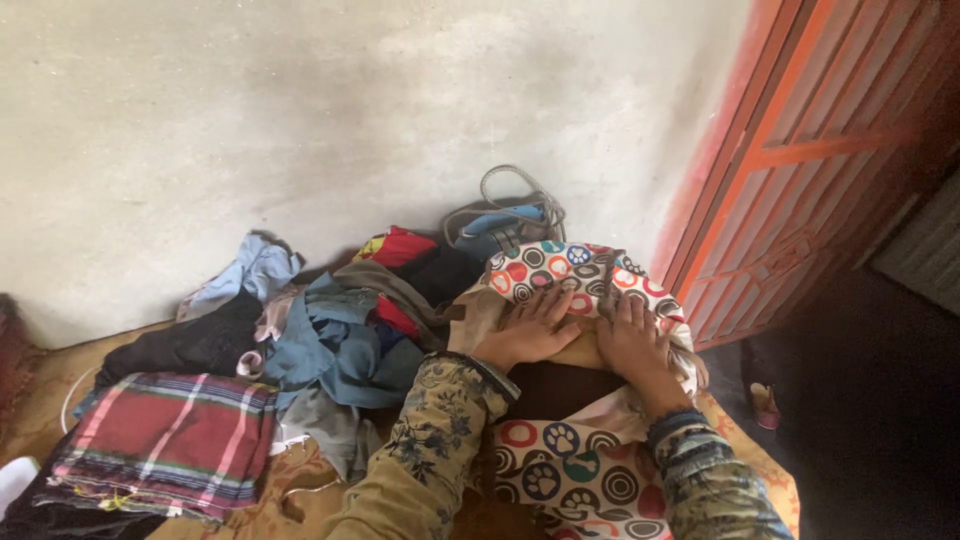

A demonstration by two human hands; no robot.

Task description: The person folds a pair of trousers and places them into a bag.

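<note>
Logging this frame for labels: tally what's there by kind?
Hands: 2, left hand and right hand, both flat on the patterned cloth
Patterned cloth with circles and paw prints: 1
Folded plaid cloth: 1
Loose pile of clothes: 1, items too tangled to count
Iron with cord: 1
Orange door: 1
Total: 7

Patterned yellow-brown floor covering, folded red plaid cloth, heap of mixed clothes, circle-print cloth
</note>
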